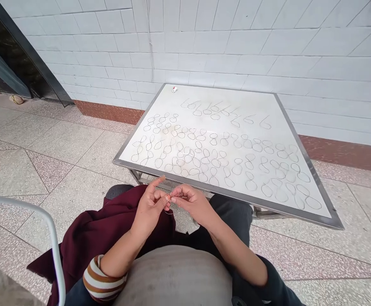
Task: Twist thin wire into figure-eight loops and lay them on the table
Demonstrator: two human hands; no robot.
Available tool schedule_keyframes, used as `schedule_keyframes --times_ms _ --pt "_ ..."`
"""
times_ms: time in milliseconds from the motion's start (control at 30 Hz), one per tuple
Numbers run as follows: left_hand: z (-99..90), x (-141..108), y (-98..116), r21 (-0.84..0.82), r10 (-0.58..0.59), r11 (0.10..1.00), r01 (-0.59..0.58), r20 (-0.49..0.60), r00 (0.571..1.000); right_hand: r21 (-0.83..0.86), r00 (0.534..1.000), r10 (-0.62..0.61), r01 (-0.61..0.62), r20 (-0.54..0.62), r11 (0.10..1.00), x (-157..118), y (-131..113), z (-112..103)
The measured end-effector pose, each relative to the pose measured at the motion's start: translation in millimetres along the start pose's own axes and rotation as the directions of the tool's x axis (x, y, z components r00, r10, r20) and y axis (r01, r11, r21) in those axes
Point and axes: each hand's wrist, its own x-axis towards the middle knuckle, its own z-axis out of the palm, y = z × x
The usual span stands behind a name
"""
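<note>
Above my lap, just short of the table's near edge, my left hand (152, 206) and my right hand (192, 202) meet at the fingertips. Both pinch a thin wire loop (169, 213), which hangs partly below the left fingers; the rest of it is hidden by the fingers. The left index finger points up and away. On the white table (236, 102) lie rows of many thin dark wires, most twisted into figure-eight shapes (250, 180). At the far side are several wires with a single loop and a straight tail (265, 123).
A small red and white object (174, 89) sits at the table's far left corner. Maroon cloth (105, 229) covers my left leg. A pale curved metal bar (50, 225) rises at the left. The tiled wall (211, 55) stands behind the table.
</note>
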Motion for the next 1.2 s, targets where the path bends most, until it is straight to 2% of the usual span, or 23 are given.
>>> schedule_keyframes --times_ms 100,267,400,500,700,900,1067,1200 --pt "2.3 -1.7 1.2 0.024 -0.010 1.000 0.009 0.027 1.000 -0.073 0.998 -0.020 0.016 -0.057 0.997 -2.0 1.0 -0.7" --pt "6.1 -3.9 2.9 0.063 -0.018 0.998 0.020 -0.026 0.999 -0.223 0.992 -0.049 0.022 -0.117 0.975 -5.8 -5.7 1.2" --pt "7.3 -4.3 3.2 0.083 -0.026 0.996 0.028 -0.031 0.999 -0.238 0.991 -0.033 0.002 -0.126 0.971 -8.6 -9.4 1.6" --pt "7.4 -5.1 1.4 0.155 0.025 0.988 -0.021 -0.021 0.999 -0.238 0.991 -0.040 0.009 -0.126 0.971 -9.8 -7.4 1.0" --pt "5.6 -7.3 -3.1 0.324 0.140 0.937 -0.128 -0.013 0.990 -0.375 0.980 -0.169 0.117 -0.108 0.920 -11.8 -6.2 3.7" --pt "7.1 -9.7 -1.2 0.361 0.171 0.921 -0.146 -0.040 0.984 -0.488 0.951 -0.286 0.195 -0.118 0.851 -13.2 -8.0 8.8" --pt "7.9 -11.1 -3.2 0.336 0.160 0.933 -0.127 -0.074 0.984 -0.456 0.951 -0.285 0.202 -0.120 0.867 -10.8 -0.9 10.9" --pt "7.2 -13.5 -2.8 0.385 0.229 0.903 -0.190 -0.058 0.972 -0.226 0.975 -0.198 0.171 -0.102 0.959 -9.3 1.2 7.3"
